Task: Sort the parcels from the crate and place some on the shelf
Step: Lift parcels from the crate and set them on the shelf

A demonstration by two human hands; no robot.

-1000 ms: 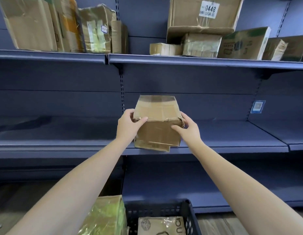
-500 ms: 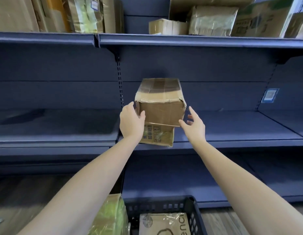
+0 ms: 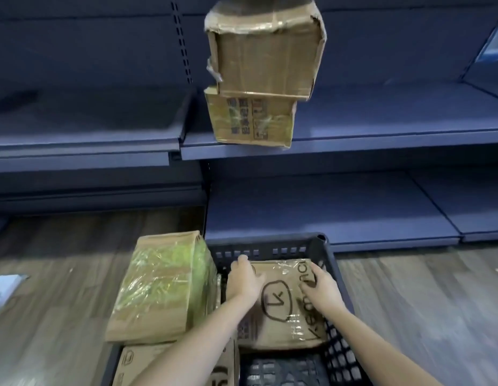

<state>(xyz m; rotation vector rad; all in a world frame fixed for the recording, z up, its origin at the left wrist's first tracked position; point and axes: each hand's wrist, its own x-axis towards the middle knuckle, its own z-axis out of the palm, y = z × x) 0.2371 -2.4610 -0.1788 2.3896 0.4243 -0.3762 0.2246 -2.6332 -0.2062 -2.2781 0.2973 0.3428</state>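
Left hand [image 3: 243,281] lies flat, fingers spread, on the left edge of a brown parcel [image 3: 284,305] inside the black crate [image 3: 330,263]; right hand [image 3: 321,288] rests on the parcel's right edge, fingers curled loosely over the printed face. Whether either hand has closed into a grip cannot be told. The parcel lies flat at the 6 o'clock position of the view, taped, with a hand-drawn ring and black lettering on top; its long axis runs from 6 toward 12 o'clock, and the lettering reads along the right edge in that direction. The crate holds this parcel in its right half; a perforated dark floor shows nearer the viewer. At 7 o'clock a second printed carton [image 3: 169,366] lies in the crate's left half, and a green-taped box [image 3: 161,291] sits on top of it, overhanging the crate's left wall. At 12 o'clock, on the blue shelf [image 3: 381,137], two cartons are stacked: a small labelled box [image 3: 250,119] below, at the shelf's front lip, and a larger battered box [image 3: 266,51] on it, overhanging to the right. A white packet [image 3: 4,291] lies on the wood floor [image 3: 426,302] at 9 o'clock.
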